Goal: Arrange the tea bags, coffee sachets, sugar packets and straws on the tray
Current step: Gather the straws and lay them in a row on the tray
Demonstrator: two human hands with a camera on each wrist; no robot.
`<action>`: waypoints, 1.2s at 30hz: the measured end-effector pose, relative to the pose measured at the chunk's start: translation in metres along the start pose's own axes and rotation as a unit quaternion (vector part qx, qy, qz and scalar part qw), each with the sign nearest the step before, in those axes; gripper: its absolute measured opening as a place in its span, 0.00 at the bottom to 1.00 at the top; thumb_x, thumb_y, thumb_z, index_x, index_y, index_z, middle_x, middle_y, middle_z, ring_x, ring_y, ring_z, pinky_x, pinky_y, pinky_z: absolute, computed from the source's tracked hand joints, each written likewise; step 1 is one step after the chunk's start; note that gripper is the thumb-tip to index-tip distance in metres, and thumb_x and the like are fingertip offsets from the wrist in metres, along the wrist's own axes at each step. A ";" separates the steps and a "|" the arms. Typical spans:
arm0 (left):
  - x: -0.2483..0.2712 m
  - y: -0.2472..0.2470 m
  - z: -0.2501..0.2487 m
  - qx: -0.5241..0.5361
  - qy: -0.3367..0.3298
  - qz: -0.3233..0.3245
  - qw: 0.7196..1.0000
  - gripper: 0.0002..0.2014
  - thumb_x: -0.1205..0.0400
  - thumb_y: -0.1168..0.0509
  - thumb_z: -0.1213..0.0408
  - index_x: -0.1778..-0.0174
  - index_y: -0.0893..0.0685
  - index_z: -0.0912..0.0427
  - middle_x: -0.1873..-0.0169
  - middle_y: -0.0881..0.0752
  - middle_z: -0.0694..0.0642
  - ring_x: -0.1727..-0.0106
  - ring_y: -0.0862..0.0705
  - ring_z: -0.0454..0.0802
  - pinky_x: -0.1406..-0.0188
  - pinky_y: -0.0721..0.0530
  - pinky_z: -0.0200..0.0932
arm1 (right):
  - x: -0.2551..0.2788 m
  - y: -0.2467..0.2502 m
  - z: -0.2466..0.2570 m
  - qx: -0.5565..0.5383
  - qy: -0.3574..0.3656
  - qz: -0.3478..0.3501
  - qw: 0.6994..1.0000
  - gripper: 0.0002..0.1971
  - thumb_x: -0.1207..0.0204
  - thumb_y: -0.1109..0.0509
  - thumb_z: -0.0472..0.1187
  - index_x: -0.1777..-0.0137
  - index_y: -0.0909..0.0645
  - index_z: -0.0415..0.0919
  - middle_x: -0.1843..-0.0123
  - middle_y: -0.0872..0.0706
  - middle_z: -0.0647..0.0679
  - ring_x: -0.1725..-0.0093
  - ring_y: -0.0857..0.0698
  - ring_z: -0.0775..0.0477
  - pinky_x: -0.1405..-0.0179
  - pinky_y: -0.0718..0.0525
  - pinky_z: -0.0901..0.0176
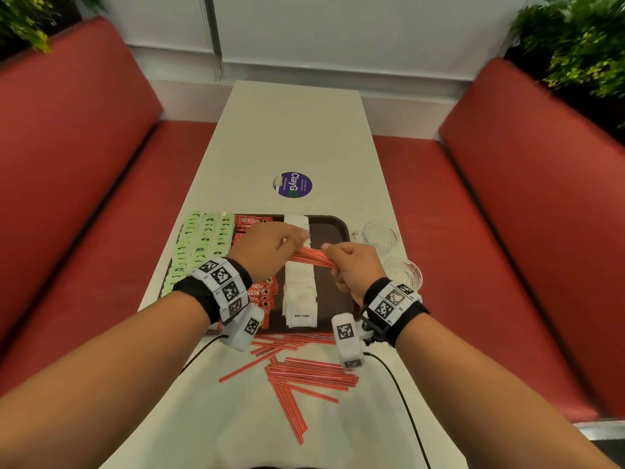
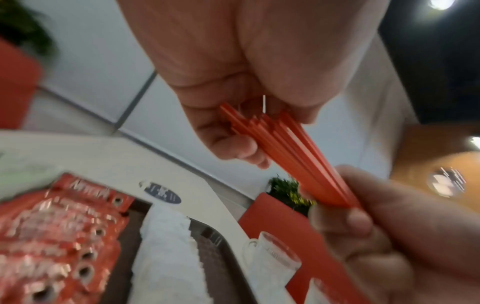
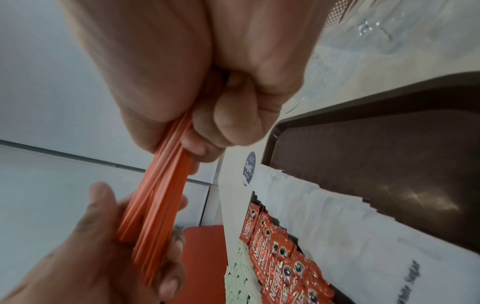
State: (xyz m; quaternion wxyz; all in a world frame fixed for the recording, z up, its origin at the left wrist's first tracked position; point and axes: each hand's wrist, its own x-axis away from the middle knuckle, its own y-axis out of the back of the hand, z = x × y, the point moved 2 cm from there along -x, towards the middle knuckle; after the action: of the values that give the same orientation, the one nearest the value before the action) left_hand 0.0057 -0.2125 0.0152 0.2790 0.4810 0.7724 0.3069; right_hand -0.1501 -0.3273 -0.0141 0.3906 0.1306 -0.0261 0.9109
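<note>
Head view only: loose straws (image 1: 306,374)

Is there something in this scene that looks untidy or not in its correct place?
Yes. Many loose red straws lie scattered at crossing angles on the table, in front of the tray, not on it. The sachets on the tray lie in neat rows. Both hands, the left hand and the right hand, hold only a small bundle of straws above the tray.

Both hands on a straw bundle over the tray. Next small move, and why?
Probably lower the bundle onto the bare right strip of the tray, beside the sugar packets. Left hand and right hand each grip an end above the tray, that strip is the only free column, and more straws still lie on the table.
</note>
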 end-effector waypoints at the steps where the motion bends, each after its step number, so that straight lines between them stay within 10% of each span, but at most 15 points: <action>1: -0.001 0.000 0.002 0.073 0.050 -0.021 0.996 0.18 0.10 0.45 0.47 0.40 0.12 0.49 0.53 0.13 0.40 0.63 0.13 0.44 0.62 0.14 0.41 | -0.001 0.000 0.003 0.003 0.001 -0.006 1.000 0.15 0.18 0.28 0.44 0.62 0.15 0.34 0.75 0.25 0.43 0.81 0.31 0.51 0.82 0.33 0.64; 6: -0.007 -0.010 -0.014 0.337 0.195 -0.069 0.918 0.26 0.10 0.47 0.46 0.50 0.11 0.63 0.57 0.13 0.55 0.57 0.11 0.55 0.52 0.08 0.59 | -0.008 -0.005 0.012 0.067 0.057 -0.037 0.995 0.13 0.19 0.27 0.46 0.59 0.11 0.37 0.77 0.21 0.49 0.79 0.26 0.53 0.77 0.28 0.61; 10: -0.014 -0.014 -0.024 0.205 0.188 -0.120 0.953 0.23 0.11 0.42 0.48 0.62 0.10 0.58 0.66 0.10 0.56 0.65 0.11 0.50 0.62 0.12 0.45 | -0.013 -0.008 0.018 0.163 0.139 -0.080 0.974 0.11 0.22 0.26 0.46 0.63 0.11 0.43 0.71 0.15 0.55 0.71 0.19 0.60 0.67 0.21 0.64; 14: -0.014 -0.025 -0.026 0.075 0.141 -0.028 0.987 0.28 0.12 0.41 0.48 0.78 0.22 0.58 0.80 0.15 0.56 0.79 0.16 0.52 0.73 0.16 0.45 | -0.018 0.002 0.019 0.183 0.168 -0.104 0.963 0.10 0.21 0.27 0.49 0.60 0.15 0.44 0.67 0.15 0.54 0.66 0.17 0.55 0.65 0.20 0.62; 20: -0.011 -0.027 -0.022 -0.066 0.037 -0.080 0.994 0.28 0.11 0.44 0.48 0.79 0.26 0.53 0.82 0.24 0.51 0.78 0.26 0.46 0.72 0.33 0.41 | -0.020 0.007 0.015 0.064 -0.015 -0.052 0.996 0.14 0.19 0.32 0.57 0.48 0.24 0.46 0.61 0.15 0.39 0.79 0.24 0.52 0.83 0.30 0.64; 24: -0.011 -0.032 -0.018 -0.018 0.002 -0.127 0.992 0.27 0.12 0.39 0.51 0.80 0.30 0.50 0.85 0.30 0.47 0.81 0.31 0.44 0.76 0.36 0.37 | -0.015 0.010 0.017 0.129 -0.078 0.009 0.988 0.20 0.17 0.36 0.59 0.59 0.19 0.42 0.74 0.24 0.44 0.82 0.29 0.50 0.83 0.32 0.64; 30: -0.014 -0.038 -0.004 -0.032 -0.072 0.038 0.996 0.29 0.20 0.45 0.32 0.46 0.10 0.50 0.65 0.13 0.47 0.62 0.17 0.47 0.62 0.22 0.45 | -0.023 0.020 0.017 0.240 0.052 -0.030 0.969 0.25 0.16 0.34 0.49 0.63 0.17 0.25 0.75 0.26 0.42 0.77 0.27 0.47 0.74 0.27 0.57; 36: -0.019 -0.035 -0.004 -0.263 -0.096 0.180 0.943 0.28 0.22 0.46 0.26 0.58 0.15 0.46 0.69 0.17 0.47 0.67 0.19 0.46 0.63 0.18 0.49 | -0.023 0.015 0.002 0.344 0.112 0.011 0.932 0.24 0.16 0.35 0.45 0.72 0.22 0.30 0.77 0.29 0.47 0.76 0.33 0.52 0.75 0.34 0.61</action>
State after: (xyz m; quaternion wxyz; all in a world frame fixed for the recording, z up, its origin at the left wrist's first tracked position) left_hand -0.0101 -0.2434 -0.0052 0.4082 0.5486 0.5345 0.4967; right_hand -0.1454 -0.3539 -0.0168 0.3118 0.1540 0.3317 0.8770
